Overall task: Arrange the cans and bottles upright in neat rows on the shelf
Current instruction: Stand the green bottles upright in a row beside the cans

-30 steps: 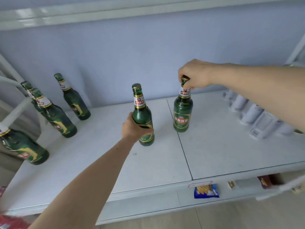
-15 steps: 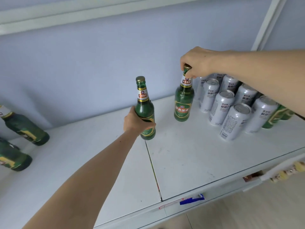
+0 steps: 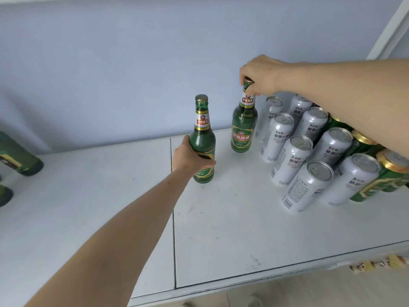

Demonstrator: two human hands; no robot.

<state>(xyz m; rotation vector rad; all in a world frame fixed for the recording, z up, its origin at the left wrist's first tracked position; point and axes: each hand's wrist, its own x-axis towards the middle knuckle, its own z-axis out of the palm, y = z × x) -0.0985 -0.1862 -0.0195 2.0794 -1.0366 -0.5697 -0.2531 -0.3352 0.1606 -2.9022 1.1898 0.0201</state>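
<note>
Behind right arm [image 3: 354,96]: green cans [image 3: 389,171] obscured.

A pale blue wall [image 3: 132,63] is seen behind, crossed at the right by a white upright [image 3: 389,32] — possibly shelving frame. Light flooring [image 3: 332,293] shows below.

Two hands are showing, the left [image 3: 190,155] and the right [image 3: 260,73], each holding one upright green bottle: one [image 3: 202,140] and another [image 3: 243,127]. Two more bottles are showing partly at the left edge, one [image 3: 20,155] and one [image 3: 5,193]. Eight silver cans [image 3: 292,160] are standing together, though some may be hiding behind the arm. Green cans [image 3: 389,173] are sitting beyond them, too covered for counting.
</note>
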